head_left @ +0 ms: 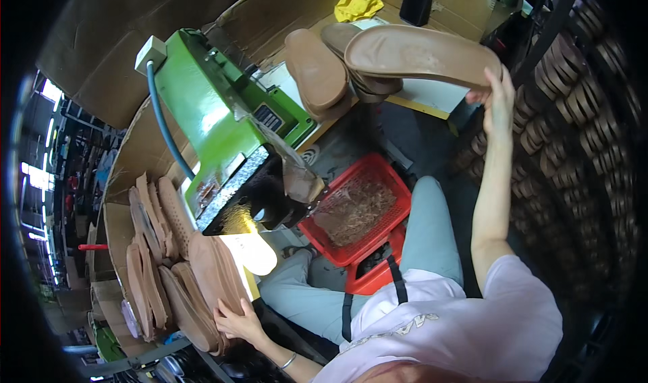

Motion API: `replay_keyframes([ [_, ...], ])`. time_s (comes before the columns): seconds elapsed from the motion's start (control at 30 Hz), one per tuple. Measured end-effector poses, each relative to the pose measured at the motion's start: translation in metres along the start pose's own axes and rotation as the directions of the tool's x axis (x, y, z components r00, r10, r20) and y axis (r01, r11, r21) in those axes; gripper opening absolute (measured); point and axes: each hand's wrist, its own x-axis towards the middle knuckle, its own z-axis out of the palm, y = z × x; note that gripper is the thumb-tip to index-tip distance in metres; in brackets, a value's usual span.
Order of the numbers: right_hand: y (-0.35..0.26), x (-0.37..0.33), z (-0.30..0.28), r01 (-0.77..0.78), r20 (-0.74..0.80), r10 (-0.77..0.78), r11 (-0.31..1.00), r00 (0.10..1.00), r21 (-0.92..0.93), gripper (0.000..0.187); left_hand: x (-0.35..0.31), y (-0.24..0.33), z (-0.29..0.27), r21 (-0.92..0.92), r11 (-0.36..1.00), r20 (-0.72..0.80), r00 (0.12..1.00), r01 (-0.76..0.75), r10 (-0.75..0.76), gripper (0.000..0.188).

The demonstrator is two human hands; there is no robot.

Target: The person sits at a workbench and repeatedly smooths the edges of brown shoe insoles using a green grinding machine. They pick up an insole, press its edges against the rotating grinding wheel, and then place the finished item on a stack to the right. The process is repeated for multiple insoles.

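My right hand (498, 103) is closed on the narrow end of a tan shoe sole (418, 52), held above other soles on the table at the far side. Close by stand a stack of tan soles (317, 72) and a darker sole (336, 37), partly covered by the held one. At the lower left, my left hand (239, 322) grips the near end of the top sole (212, 265) in a pile, thumb on one side and fingers on the other. The undersides of that pile are hidden.
A green machine (216, 106) with a blue cable stands between my hands, a lit lamp (260, 255) beneath its head. Between my legs is a red basket (398, 214) of brown scraps. More soles (145, 228) lie left; a yellow cloth (358, 6) and black phone-like object (416, 2) sit far back.
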Motion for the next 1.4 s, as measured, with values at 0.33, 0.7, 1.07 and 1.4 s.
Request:
replay_keyframes([
  [0.33, 0.081, 0.231, 0.095, 0.054, 0.238, 0.058, 0.898, 0.969, -0.438, 0.042, 0.017, 0.011, -0.022, 0.057, 0.987, 0.144, 0.978, 0.148, -0.154, 0.094],
  [0.7, 0.171, 0.262, 0.189, 0.362, 0.514, 0.393, 0.399, 0.762, -0.842, 0.069, 0.019, 0.019, -0.018, -0.158, 0.985, 0.168, 0.985, 0.064, -0.037, 0.111],
  [1.07, 0.138, 0.077, 0.016, 0.288, 0.361, -0.083, 0.775, 0.929, -0.562, 0.04, 0.041, -0.016, -0.032, -0.324, 0.939, -0.001, 0.992, -0.117, 0.124, 0.099],
  [1.4, 0.098, -0.265, 0.114, -0.936, 0.861, 0.485, 0.351, 0.152, -0.032, 0.069, -0.032, 0.005, -0.106, -0.889, 0.456, 0.041, 0.989, -0.029, 0.144, 0.098],
])
